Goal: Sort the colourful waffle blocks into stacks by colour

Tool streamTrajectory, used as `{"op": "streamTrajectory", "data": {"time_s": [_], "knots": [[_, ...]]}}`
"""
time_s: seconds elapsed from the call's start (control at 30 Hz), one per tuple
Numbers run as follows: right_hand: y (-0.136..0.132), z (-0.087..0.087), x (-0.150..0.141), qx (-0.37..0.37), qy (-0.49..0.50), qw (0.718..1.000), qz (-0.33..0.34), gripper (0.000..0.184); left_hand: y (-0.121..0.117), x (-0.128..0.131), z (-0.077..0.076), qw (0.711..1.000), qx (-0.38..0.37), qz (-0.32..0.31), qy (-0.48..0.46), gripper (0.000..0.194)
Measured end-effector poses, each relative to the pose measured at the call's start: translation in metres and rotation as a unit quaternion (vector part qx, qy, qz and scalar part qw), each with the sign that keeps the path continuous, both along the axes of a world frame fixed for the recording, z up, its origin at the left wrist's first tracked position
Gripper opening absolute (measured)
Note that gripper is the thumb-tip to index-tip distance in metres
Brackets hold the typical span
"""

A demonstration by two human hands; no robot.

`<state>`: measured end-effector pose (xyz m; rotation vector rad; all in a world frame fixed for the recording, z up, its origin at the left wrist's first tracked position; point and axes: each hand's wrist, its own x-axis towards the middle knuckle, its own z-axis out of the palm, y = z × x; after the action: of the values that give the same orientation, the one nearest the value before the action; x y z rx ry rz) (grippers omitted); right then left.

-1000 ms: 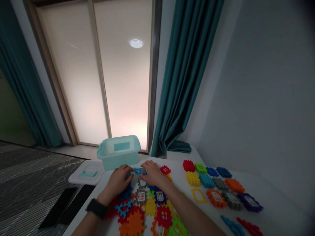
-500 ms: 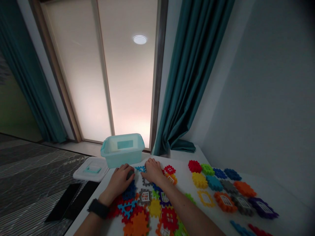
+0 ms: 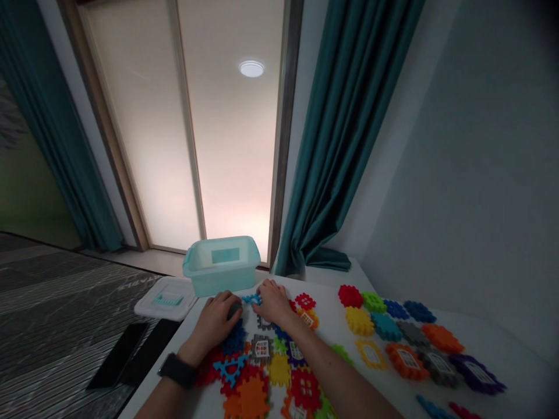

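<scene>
My left hand [image 3: 215, 322] is over the left part of the spread of plastic interlocking pieces, fingers curled round a dark grey piece [image 3: 234, 310] that shows only in part. A dark blue piece [image 3: 234, 337] lies just below it. My right hand [image 3: 271, 300] reaches in beside it, with thumb and fingers closed on the edge of a light blue openwork piece [image 3: 252, 299] that lies flat. Beneath the right wrist, a grey window piece [image 3: 264, 323] is partly covered. Nearer me lie a grey window piece [image 3: 261, 348], a yellow piece [image 3: 279, 370] and an orange piece [image 3: 251, 396].
Behind the hands stands a pale teal bin [image 3: 225, 283], its white lid [image 3: 166, 302] to the left. Sorted stacks stand at the right, among them red [image 3: 350, 295], yellow [image 3: 359, 321] and purple [image 3: 476, 373] ones. Two black flat panels [image 3: 117, 356] lie left of the table.
The whole view has shifted slightly to the right. Both hands stay almost where they were, the left at the dark grey piece and the right at the light blue one.
</scene>
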<state>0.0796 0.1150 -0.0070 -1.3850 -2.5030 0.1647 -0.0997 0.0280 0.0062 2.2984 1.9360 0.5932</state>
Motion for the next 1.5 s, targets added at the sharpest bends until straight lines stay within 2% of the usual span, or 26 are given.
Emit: {"op": "streamTrajectory", "data": {"time_s": [0.2, 0.37, 0.53, 0.77, 0.9, 1.03, 1.27, 1.5], "knots": [[-0.006, 0.009, 0.007, 0.026, 0.019, 0.999, 0.035, 0.027, 0.002, 0.0, -0.006, 1.0, 0.021, 0.003, -0.002, 0.024], [-0.022, 0.019, 0.019, 0.042, 0.026, 0.997, 0.061, 0.026, 0.0, 0.004, -0.006, 0.999, 0.052, -0.011, 0.0, 0.027], [-0.043, 0.026, 0.039, 0.048, 0.028, 0.996, 0.071, 0.026, -0.004, 0.017, -0.004, 0.995, 0.076, -0.064, 0.017, 0.021], [-0.069, 0.036, 0.069, 0.045, 0.039, 0.997, 0.053, 0.027, -0.014, 0.038, 0.005, 0.985, 0.089, -0.144, 0.03, 0.012], [-0.084, 0.043, 0.085, 0.05, 0.055, 0.996, 0.049, 0.026, -0.021, 0.046, 0.012, 0.98, 0.098, -0.172, 0.028, 0.009], [-0.1, 0.048, 0.1, 0.077, 0.067, 0.994, 0.048, 0.026, -0.025, 0.055, 0.013, 0.973, 0.125, -0.195, 0.004, 0.009], [-0.123, 0.042, 0.121, 0.111, 0.074, 0.99, 0.034, 0.032, -0.032, 0.075, 0.009, 0.952, 0.151, -0.266, -0.009, 0.003], [-0.133, 0.026, 0.144, 0.167, 0.141, 0.975, 0.052, 0.044, -0.042, 0.09, 0.018, 0.934, 0.208, -0.289, -0.005, 0.017]]}}
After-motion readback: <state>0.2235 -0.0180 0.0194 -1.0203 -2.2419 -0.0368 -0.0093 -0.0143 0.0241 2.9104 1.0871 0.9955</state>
